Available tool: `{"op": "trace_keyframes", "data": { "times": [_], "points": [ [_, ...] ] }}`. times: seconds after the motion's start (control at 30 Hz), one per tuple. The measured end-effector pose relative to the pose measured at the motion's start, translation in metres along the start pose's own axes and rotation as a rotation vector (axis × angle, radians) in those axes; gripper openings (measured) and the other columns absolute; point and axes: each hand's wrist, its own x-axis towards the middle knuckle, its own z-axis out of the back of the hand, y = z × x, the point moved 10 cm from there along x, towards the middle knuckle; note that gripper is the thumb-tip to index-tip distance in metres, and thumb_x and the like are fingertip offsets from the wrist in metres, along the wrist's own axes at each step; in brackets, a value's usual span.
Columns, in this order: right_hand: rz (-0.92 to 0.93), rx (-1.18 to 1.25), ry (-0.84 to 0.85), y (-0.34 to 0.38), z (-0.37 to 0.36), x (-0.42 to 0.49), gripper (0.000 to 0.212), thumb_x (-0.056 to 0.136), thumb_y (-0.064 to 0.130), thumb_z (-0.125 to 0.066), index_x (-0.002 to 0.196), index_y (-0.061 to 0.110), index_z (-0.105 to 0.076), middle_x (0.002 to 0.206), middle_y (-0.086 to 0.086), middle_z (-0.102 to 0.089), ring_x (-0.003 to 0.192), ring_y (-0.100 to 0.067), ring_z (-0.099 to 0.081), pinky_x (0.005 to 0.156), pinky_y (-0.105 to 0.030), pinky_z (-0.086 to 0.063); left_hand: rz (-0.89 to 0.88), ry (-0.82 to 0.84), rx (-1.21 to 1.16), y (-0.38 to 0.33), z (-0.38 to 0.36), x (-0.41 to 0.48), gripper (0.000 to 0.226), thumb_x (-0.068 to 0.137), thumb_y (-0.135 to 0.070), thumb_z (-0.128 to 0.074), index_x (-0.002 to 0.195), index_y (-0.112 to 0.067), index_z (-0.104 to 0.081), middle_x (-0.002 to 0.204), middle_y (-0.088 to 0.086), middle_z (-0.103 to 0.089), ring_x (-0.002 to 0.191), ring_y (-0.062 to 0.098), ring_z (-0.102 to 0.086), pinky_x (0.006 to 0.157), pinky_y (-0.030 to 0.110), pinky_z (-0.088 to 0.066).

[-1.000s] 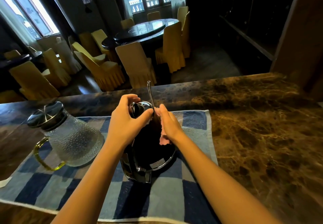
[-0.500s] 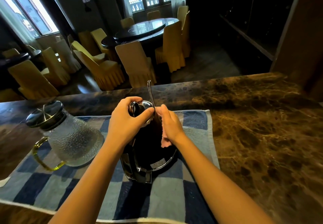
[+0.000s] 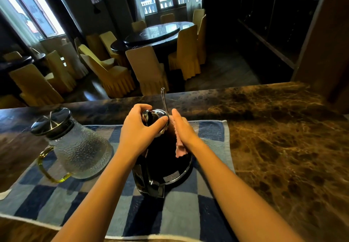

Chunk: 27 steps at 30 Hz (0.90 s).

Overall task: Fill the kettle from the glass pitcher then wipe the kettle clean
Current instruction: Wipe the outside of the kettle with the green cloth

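The left hand (image 3: 139, 128) is curled over the top of the kettle (image 3: 162, 166), with thumb and fingers gripping the shiny lid (image 3: 156, 113) from the left and steadying it. The right hand (image 3: 182, 128) lies flat along the kettle's upper right side, fingers straight as far as they show. It presses a pink cloth (image 3: 180, 150) against the dark wall, and a corner of the cloth hangs loose below the palm. The kettle stands upright between the two hands and straight ahead of the person. Its long axis is vertical, the handle (image 3: 151, 183) faces the person, and the thin spout (image 3: 164, 98) rises on the far side just beside the right thumb. Wiping seems to be the step in hand. The cloth sits high on the right side, so the bare wall to clean lies below it and round towards the handle, and a stroke down along the kettle's height is the right hand's natural move. The left side is closer to the left hand, but that hand has no cloth, so the kettle would probably need turning under the lid grip to bring that side round. The glass pitcher (image 3: 75, 147) stands well to the left, apart from both hands, with its lid on and its yellow handle towards the person. Kettle and pitcher both rest on a blue checked towel (image 3: 188, 213) spread over the brown marble tabletop (image 3: 273, 128).
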Motion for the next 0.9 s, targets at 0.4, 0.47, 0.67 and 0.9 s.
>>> {"op": "trace_keyframes", "data": {
  "times": [0.4, 0.47, 0.67, 0.9],
  "points": [
    [0.281, -0.093, -0.235, 0.051, -0.005, -0.057, 0.059, 0.088, 0.061, -0.015, 0.120, 0.041, -0.060, 0.125, 0.010, -0.064, 0.119, -0.011, -0.055, 0.101, -0.038, -0.044, 0.004, -0.015, -0.015, 0.001, 0.001, -0.001, 0.044, 0.077, -0.035, -0.071, 0.114, -0.019, -0.053, 0.110, -0.004, -0.060, 0.098, 0.010, -0.057, 0.073, 0.014, -0.042],
    [0.159, -0.114, -0.208, 0.040, 0.005, -0.038, 0.068, 0.083, 0.067, -0.016, 0.105, 0.032, -0.070, 0.105, 0.000, -0.072, 0.104, -0.020, -0.064, 0.094, -0.045, -0.049, 0.003, -0.015, -0.018, 0.001, 0.001, -0.001, 0.044, 0.077, -0.037, -0.071, 0.114, -0.020, -0.054, 0.111, -0.002, -0.061, 0.100, 0.012, -0.058, 0.081, 0.023, -0.047],
    [-0.027, 0.026, -0.484, -0.021, 0.019, -0.097, 0.043, 0.099, 0.045, -0.024, 0.120, 0.033, -0.059, 0.127, 0.008, -0.060, 0.116, -0.010, -0.054, 0.096, -0.032, -0.044, 0.009, -0.012, -0.016, 0.003, 0.001, 0.000, 0.048, 0.077, -0.039, -0.071, 0.117, -0.019, -0.053, 0.116, -0.001, -0.060, 0.105, 0.015, -0.057, 0.085, 0.027, -0.046],
    [0.365, -0.011, -0.290, 0.055, -0.008, -0.082, 0.040, 0.097, 0.045, -0.022, 0.129, 0.050, -0.046, 0.138, 0.021, -0.050, 0.129, 0.003, -0.043, 0.108, -0.025, -0.035, 0.010, -0.017, -0.017, 0.003, 0.001, -0.001, 0.047, 0.078, -0.038, -0.071, 0.116, -0.018, -0.054, 0.112, -0.001, -0.061, 0.101, 0.014, -0.059, 0.083, 0.026, -0.047]
  ]
}}
